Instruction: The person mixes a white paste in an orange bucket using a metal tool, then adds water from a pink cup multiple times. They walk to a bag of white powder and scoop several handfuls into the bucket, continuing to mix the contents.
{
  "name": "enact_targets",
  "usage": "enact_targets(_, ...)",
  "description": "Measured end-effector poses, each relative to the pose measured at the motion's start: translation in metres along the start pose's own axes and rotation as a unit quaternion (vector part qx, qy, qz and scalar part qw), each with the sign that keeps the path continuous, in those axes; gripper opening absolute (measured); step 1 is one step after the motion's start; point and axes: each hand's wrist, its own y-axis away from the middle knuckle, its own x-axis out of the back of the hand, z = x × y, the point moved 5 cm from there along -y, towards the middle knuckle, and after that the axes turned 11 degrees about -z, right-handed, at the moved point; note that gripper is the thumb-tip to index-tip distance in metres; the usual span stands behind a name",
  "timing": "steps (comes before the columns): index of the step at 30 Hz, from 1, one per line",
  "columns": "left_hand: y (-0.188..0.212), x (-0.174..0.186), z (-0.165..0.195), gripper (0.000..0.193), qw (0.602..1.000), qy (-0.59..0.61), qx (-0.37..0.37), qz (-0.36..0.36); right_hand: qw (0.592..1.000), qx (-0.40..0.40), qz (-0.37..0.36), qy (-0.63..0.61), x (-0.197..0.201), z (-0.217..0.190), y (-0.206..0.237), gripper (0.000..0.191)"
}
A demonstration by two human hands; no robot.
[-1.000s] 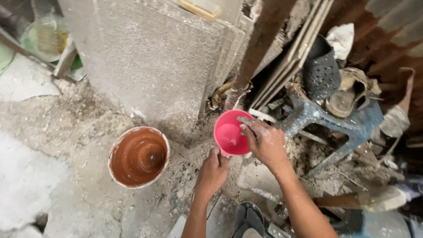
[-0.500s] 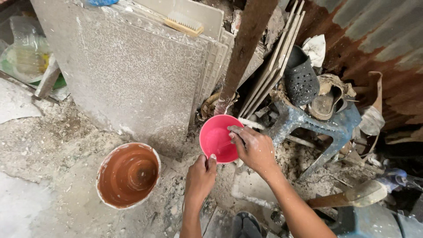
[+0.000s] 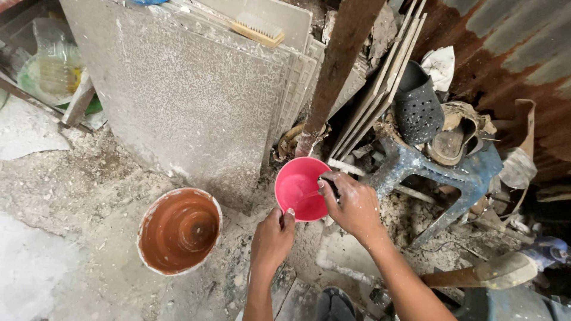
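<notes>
Two hands working at a pink bowl on a dusty floor

Since the earlier frame both hands are staying on the pink bowl; the left hand is pinching its near rim in a closed grip; the right hand is closing over its right rim, hiding a dark object; an orange bucket is sitting left of the bowl, with bare floor between.

Soft, even daylight fills the scene, brightest on the pale floor at eight o'clock, which nearly washes out. Shadows are faint and diffuse. The corrugated metal wall at two o'clock sits dimmer. Focus is sharp centrally; wide-angle bending stretches the edges, with slight softness toward the corners.
</notes>
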Motion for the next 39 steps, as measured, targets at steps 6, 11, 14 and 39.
enact_targets(6,-0.001,0.000,-0.001,0.038,1.000,-0.003,0.008,-0.003,1.000,-0.010,0.008,0.015,-0.002,0.001,0.002,0.025)
enact_targets(11,-0.003,0.001,0.003,0.037,1.000,-0.004,-0.005,0.008,1.000,0.002,0.025,0.013,-0.001,0.001,0.002,0.024)
enact_targets(14,-0.001,0.002,0.003,0.037,1.000,-0.007,-0.003,0.017,1.000,0.001,0.026,0.005,-0.001,0.001,0.002,0.025)
enact_targets(39,-0.009,0.001,-0.007,0.041,1.000,-0.013,0.011,0.000,0.999,0.007,0.040,0.030,-0.004,-0.001,0.004,0.025)
